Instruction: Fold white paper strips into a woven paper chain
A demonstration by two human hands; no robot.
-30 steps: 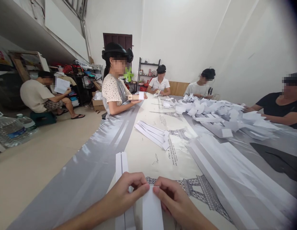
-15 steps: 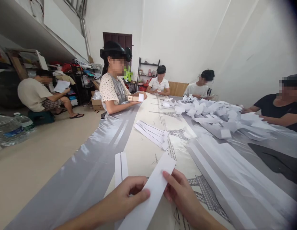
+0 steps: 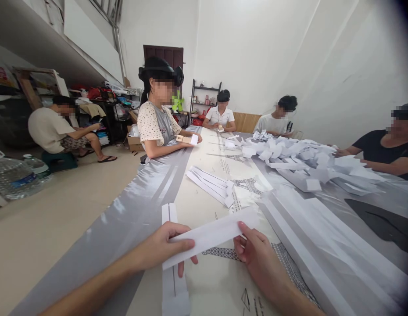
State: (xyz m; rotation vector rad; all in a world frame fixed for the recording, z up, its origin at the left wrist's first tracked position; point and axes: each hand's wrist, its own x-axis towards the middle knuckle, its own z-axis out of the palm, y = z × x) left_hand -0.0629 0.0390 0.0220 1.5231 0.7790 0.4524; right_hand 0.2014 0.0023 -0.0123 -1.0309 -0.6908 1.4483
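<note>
A white paper strip [image 3: 213, 236] is in the air above the cloth-covered desk [image 3: 105, 243], and both hands hold it. Its long axis goes crosswise in front of the person, slanting: the left end is lower in the view and nearer to the body, the right end is higher and farther. The left hand [image 3: 169, 243] grips close to the left end, with the thumb on the upper face and the fingers underneath. The right hand [image 3: 258, 252] pinches close to the right end, with its other fingers curled. Below the left hand, flat slotted strips [image 3: 167, 285] lie on the desk, pointing away from the person, so the held strip crosses over their direction. The left hand is clearly nearer to them; whether it touches them, I cannot tell.
</note>
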